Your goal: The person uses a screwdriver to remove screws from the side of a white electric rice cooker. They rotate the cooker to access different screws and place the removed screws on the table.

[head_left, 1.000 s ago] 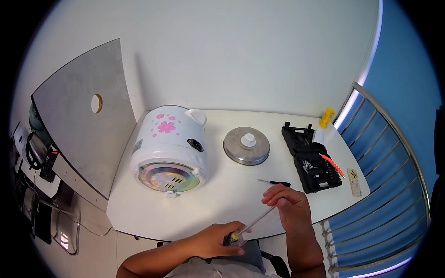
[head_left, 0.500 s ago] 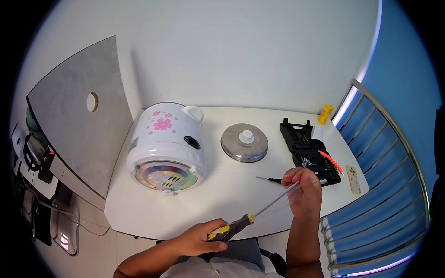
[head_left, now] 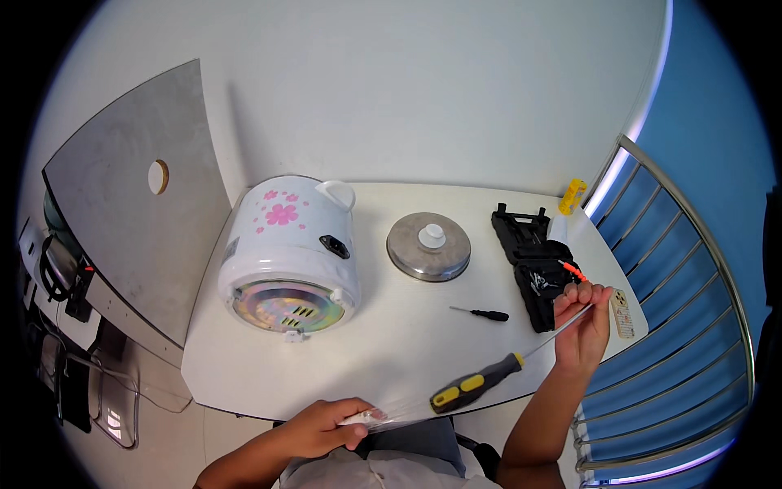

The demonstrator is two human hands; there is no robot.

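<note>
My right hand (head_left: 583, 336) grips a large screwdriver (head_left: 476, 383) near the tip of its thin metal shaft. The grey and yellow handle points down and left, above the table's front edge. Pinched in the fingers of my left hand (head_left: 324, 428) is a clear plastic sleeve (head_left: 399, 412), stretching toward the handle's end; whether the two still touch is hard to see. A white rice cooker (head_left: 265, 244) with pink flowers lies on its side at the left, its shiny vented base toward me. A small black screwdriver (head_left: 491, 315) rests on the table.
A steel lid (head_left: 407, 251) with a white knob lies mid-table. Right of it sits an open black tool case (head_left: 516, 238) with an orange flexible shaft (head_left: 572, 269). A patterned phone (head_left: 622, 318) and a yellow object (head_left: 572, 197) stand near the metal railing (head_left: 707, 236). A grey panel (head_left: 122, 155) rises at left.
My right hand has moved right, taking the large screwdriver along by its shaft. My left hand no longer holds the handle and now has the clear plastic sleeve.
</note>
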